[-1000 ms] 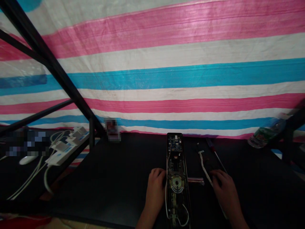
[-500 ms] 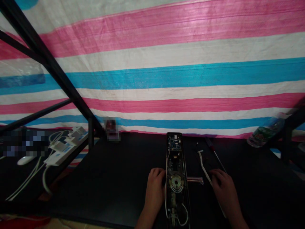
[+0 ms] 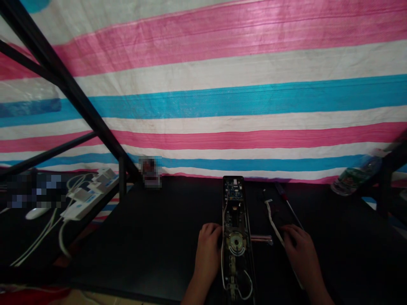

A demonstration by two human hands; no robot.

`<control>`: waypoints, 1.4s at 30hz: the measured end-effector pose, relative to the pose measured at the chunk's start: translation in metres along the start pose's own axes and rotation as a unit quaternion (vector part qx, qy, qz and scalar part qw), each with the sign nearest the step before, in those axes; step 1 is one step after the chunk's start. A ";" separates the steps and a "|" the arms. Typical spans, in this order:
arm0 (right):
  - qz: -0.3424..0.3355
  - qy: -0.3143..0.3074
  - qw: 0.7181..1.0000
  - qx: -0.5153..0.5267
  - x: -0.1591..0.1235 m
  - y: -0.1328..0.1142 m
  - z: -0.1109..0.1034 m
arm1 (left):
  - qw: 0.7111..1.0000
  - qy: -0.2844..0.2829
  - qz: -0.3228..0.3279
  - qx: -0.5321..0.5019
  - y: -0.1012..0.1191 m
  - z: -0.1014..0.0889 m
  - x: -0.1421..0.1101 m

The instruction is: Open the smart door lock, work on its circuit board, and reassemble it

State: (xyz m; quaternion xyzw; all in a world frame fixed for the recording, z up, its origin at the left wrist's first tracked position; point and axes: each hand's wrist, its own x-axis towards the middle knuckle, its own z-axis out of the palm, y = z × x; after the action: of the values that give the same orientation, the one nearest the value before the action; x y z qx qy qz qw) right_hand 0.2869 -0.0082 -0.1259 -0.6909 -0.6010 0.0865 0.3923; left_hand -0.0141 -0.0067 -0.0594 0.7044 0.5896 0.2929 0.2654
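Observation:
An opened smart door lock (image 3: 236,226), a long narrow black housing, lies lengthwise before me. A circuit board sits at its far end, a round metal part in its middle, and a thin white wire loops at its near end. My left hand (image 3: 208,248) is closed against the housing's left side, with the fingertips hidden behind the edge. To the right, my right hand (image 3: 300,250) is closed at a white cable (image 3: 271,216), which passes by its fingertips and shows again below. A clear-handled tool (image 3: 262,239) lies between the lock and that hand.
Beyond my right hand lies a screwdriver (image 3: 284,198) with a red-and-dark handle. A plastic bottle (image 3: 354,176) leans at the right. White power strips (image 3: 84,201) with cords rest at the left, past a black metal frame (image 3: 76,106). A striped sheet (image 3: 222,101) hangs behind the black table (image 3: 143,245).
The whole view has shifted very slightly. Both hands keep their places beside the lock and the cable.

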 end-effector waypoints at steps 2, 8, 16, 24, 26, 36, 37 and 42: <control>-0.004 0.002 1.000 0.000 0.000 0.000 0.000 | 1.000 0.001 0.002 0.003 0.000 0.000 0.000; -0.008 0.002 1.000 0.003 0.000 0.000 0.000 | 1.000 -0.010 -0.005 0.018 -0.001 0.000 -0.001; 0.000 0.004 1.000 0.001 -0.001 0.002 0.001 | 1.000 -0.018 0.000 0.024 0.000 -0.001 -0.001; -0.001 0.004 1.000 0.001 0.000 0.000 0.000 | 1.000 -0.016 0.000 0.025 -0.001 0.000 0.000; 0.002 0.003 1.000 0.003 0.000 -0.002 -0.001 | 0.999 -0.018 -0.002 0.029 0.000 0.000 -0.001; 0.010 0.004 1.000 0.000 0.000 0.000 0.001 | 0.999 -0.021 0.003 0.035 0.002 -0.003 -0.001; 0.011 0.004 1.000 -0.001 0.000 0.000 0.000 | 0.999 -0.019 0.005 0.036 0.001 -0.003 -0.001; 0.015 0.004 1.000 0.002 0.000 -0.003 -0.001 | 0.999 -0.019 0.006 0.035 0.002 -0.002 -0.001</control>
State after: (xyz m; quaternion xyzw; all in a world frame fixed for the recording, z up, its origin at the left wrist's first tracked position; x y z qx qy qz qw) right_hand 0.2852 -0.0083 -0.1232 -0.6996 -0.5889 0.0907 0.3945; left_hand -0.0147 -0.0078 -0.0569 0.7219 0.5903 0.2606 0.2501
